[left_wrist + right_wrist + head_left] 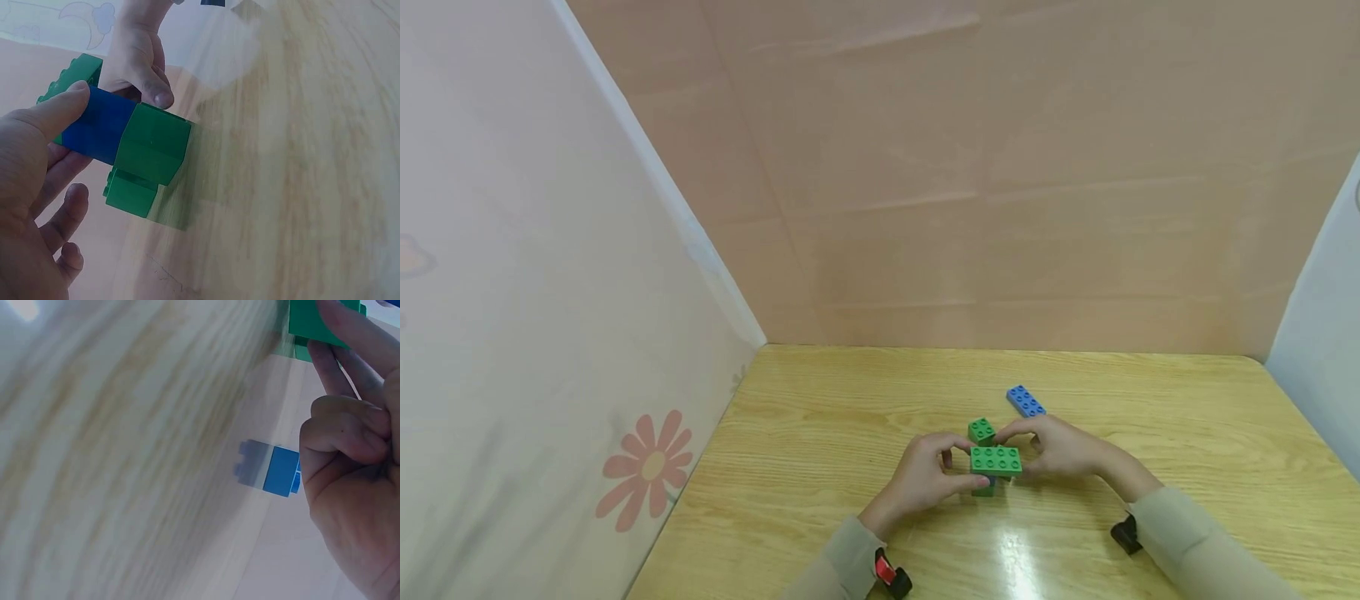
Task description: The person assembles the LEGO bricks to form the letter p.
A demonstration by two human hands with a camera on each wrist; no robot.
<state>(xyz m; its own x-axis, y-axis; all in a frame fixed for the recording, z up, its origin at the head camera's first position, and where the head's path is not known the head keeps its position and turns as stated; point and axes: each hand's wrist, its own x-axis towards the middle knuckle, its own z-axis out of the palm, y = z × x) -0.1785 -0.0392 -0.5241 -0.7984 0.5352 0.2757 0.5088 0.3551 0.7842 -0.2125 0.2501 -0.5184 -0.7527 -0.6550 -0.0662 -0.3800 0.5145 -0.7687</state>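
Near the front middle of the table stands a small stack: a long green brick (996,460) on top, a blue brick (100,124) under it and a green brick (153,142) at the bottom. My left hand (921,477) pinches the stack from the left, thumb on the blue brick's near side. From the right, my right hand (1066,448) holds the bottom green brick, its thumb along one side in the right wrist view; some fingers are hidden behind the stack. A small square green brick (981,430) sits just behind the stack.
A loose blue brick (1026,401) lies on the wooden table (835,392), beyond the right hand. A brown panel (880,208) rises at the table's back edge. On the left stands a pale wall (535,250) with a printed flower.
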